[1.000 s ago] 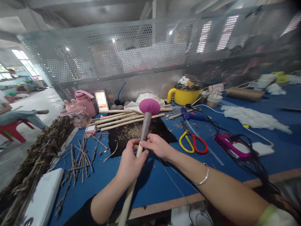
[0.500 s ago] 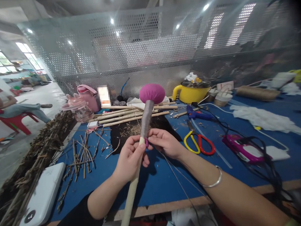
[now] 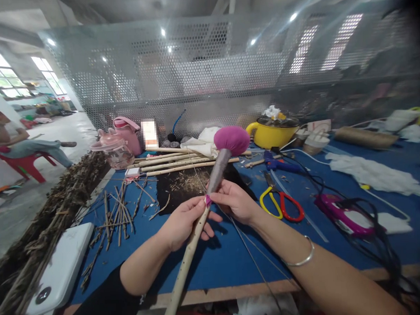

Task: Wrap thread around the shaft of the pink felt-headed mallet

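Note:
I hold a long pale wooden stick (image 3: pixel 186 264) slanting up to the right over the blue table (image 3: pixel 213 263). Its upper part is wrapped in grey-purple cloth (image 3: pixel 217 168) and topped by a round magenta padded head (image 3: pixel 231 140). My left hand (image 3: pixel 184 220) grips the stick just below the wrap, fingers curled round it. My right hand (image 3: pixel 234 200) pinches the lower edge of the wrap, where a bit of magenta cloth shows. A thin thread (image 3: pixel 251 257) runs from there toward me.
Yellow-and-red scissors (image 3: pixel 282 203) lie right of my hands, with a blue glue gun (image 3: pixel 277 163), a yellow pot (image 3: pixel 273 130) and white cloth (image 3: pixel 372 175) beyond. Bamboo sticks (image 3: pixel 175 162), twigs (image 3: pixel 118 213) and a white device (image 3: pixel 57 268) lie left. A person sits far left.
The stick has tilted to the right, its magenta head swinging right. My left hand has slid a little lower on the stick; my right hand still pinches the wrap's edge.

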`<state>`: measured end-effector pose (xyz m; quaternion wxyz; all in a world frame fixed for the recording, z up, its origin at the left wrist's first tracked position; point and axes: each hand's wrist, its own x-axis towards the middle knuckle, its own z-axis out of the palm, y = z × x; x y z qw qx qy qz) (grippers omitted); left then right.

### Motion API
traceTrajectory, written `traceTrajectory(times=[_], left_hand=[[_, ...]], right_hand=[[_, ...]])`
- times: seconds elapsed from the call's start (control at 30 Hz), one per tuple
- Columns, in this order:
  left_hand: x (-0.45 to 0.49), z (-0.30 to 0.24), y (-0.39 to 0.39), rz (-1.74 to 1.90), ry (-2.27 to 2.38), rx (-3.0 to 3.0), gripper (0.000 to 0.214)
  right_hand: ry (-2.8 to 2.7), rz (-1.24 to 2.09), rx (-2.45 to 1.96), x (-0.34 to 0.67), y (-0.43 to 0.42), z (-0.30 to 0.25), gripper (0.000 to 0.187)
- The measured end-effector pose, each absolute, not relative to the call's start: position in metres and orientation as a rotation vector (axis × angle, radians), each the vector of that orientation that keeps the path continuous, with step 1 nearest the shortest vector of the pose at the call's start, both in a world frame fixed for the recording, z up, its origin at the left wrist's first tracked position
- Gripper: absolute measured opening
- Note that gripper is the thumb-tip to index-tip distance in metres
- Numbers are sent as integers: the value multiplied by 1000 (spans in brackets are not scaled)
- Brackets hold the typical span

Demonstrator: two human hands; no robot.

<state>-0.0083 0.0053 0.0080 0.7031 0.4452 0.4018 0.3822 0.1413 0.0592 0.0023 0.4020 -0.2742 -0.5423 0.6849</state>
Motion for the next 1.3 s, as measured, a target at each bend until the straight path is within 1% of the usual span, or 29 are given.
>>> traceTrajectory(times=[0.1,0.2,0.23,0.33,0.43,0.53,0.8,0.97,1.13,1.23,1.3], left_hand=[[-2,1,2,998,1126,1124,43],[1,-3,-3,1240,1288,1481,51],[1,-4,-4,1289,1314,1595,50],[-1,-6,-4,1306,1387,1745,35],[-2,-5,-4,1270,1443,1699,27],[-1,-2,-6,1286,1465,1662,26],[0,1,-9,1314,1392,1486,31],[3,10,-12,1325,1181,1258,34],[2,14,-8,1215,1001,1086,34],[0,8,-4,1126,1020,1118,36],[0,2,-3,1127,1147,1245,41]], right_hand=[[-1356,1740,-738,138,61,-1,27],[-1357,1749,-768,136,63,-9,27],[-1369,1743,-782,136,64,-11,26],[-1406,1707,-794,137,65,-12,27],[-1461,1696,-748,140,64,-6,27],[-1478,1730,-678,143,61,2,27],[-1422,1760,-611,143,57,4,28],[-1396,1773,-623,143,55,5,25],[-1292,1777,-656,141,53,5,27],[-1279,1744,-733,138,54,3,24],[-1254,1746,-752,136,55,2,22]])
